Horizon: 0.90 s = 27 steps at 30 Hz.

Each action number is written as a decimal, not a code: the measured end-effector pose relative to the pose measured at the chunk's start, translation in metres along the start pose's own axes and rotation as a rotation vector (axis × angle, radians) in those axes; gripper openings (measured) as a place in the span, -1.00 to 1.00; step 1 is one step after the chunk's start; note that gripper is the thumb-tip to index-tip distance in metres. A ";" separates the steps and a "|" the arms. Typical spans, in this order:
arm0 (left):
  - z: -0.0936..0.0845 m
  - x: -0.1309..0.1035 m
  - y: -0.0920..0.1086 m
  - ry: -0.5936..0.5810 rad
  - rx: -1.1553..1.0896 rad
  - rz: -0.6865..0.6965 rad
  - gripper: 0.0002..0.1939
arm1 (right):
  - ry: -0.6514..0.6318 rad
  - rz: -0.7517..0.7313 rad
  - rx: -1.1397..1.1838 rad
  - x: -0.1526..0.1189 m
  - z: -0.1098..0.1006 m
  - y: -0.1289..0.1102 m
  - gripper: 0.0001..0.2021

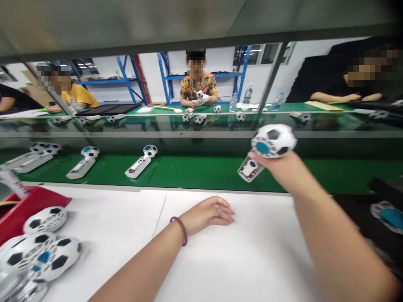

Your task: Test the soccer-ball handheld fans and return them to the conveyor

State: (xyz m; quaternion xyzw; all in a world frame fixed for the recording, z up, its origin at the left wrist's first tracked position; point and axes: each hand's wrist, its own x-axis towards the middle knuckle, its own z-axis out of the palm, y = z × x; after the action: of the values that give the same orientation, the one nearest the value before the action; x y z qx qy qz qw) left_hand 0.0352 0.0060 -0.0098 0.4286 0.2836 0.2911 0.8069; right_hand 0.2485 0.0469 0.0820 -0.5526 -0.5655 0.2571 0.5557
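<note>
My right hand [277, 165] is closed around a handheld device [274, 140] with a black-and-white football-patterned head, a blue disc and a pale open-faced handle. It holds the device above the green belt [189, 167]. On the white work surface [201, 260], my left hand [212, 214] rests with fingers apart and nothing in them. A similar device [138, 164] lies on the belt left of centre, with another [82, 163] farther left. Several football-patterned pieces [59, 258] are heaped at the lower left.
A red bin [37, 205] stands at the left edge. At the right, a black tray [352, 214] has a blue-centred part [390, 216] beside it. Across the belt, several people sit at a green table [151, 110]. A metal shelf [126, 25] hangs overhead.
</note>
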 end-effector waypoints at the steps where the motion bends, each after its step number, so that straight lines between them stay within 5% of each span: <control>1: 0.000 0.000 0.001 0.000 0.008 -0.003 -0.81 | 0.046 0.036 0.006 0.007 0.009 0.014 -0.61; 5: 0.001 0.000 -0.001 0.000 0.030 -0.014 -0.81 | 0.123 0.070 -0.182 0.023 0.033 0.074 -0.31; 10: -0.003 0.002 -0.003 0.103 0.241 0.125 -0.83 | 0.029 0.009 -0.584 0.014 0.031 0.118 -0.41; 14: -0.037 -0.006 0.024 0.478 1.047 0.451 -0.78 | 0.056 -0.097 -0.691 0.004 0.035 0.118 -0.55; 17: -0.081 -0.024 0.053 0.944 1.453 0.613 -0.60 | -0.006 -0.259 -0.609 -0.004 0.049 0.107 -0.60; 19: -0.112 -0.039 0.066 1.315 1.575 0.488 -0.47 | -0.060 -0.342 -0.520 -0.013 0.063 0.097 -0.62; 21: -0.137 -0.052 0.072 1.491 1.627 0.234 -0.30 | -0.114 -0.385 -0.438 -0.025 0.078 0.086 -0.63; 24: -0.157 -0.062 0.073 1.439 1.595 -0.042 -0.36 | -0.258 -0.372 -0.305 -0.048 0.097 0.069 -0.61; 27: -0.155 -0.061 0.073 1.389 1.511 -0.085 -0.62 | -0.425 -0.309 -0.189 -0.068 0.107 0.054 -0.58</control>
State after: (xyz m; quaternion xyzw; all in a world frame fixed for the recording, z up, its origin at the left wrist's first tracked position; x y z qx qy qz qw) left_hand -0.1313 0.0779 -0.0080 0.5513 0.8120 0.1917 -0.0060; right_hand 0.1535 0.0336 -0.0171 -0.4427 -0.7683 0.2256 0.4035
